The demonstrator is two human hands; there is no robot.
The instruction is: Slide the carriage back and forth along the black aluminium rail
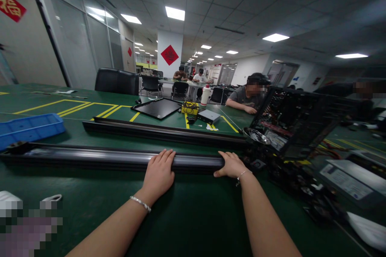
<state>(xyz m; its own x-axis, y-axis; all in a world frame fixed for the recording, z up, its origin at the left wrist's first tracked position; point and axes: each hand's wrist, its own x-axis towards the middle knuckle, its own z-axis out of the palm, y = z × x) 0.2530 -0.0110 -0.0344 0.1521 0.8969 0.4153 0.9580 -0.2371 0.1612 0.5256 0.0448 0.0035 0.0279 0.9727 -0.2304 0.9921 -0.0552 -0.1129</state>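
A long black metal rail (99, 156) with a shiny channel along its top lies across the green table in front of me. My left hand (159, 174) is on its right half, fingers laid over the top to the far edge. At the rail's right end, my right hand (232, 164) grips it, thumb on the near side and fingers on the far side. Behind it lies a second long black rail (165, 131), roughly parallel, touched by neither hand. The undersides of my fingers are hidden.
A blue tray (31, 128) sits left. An open computer case (292, 120), a metal dish of small parts (256, 135), a tangle of black parts (301, 184) and a power supply (352, 178) crowd the right. Beyond are a black panel (158, 108), a grey drive (209, 117) and a seated person (249, 98).
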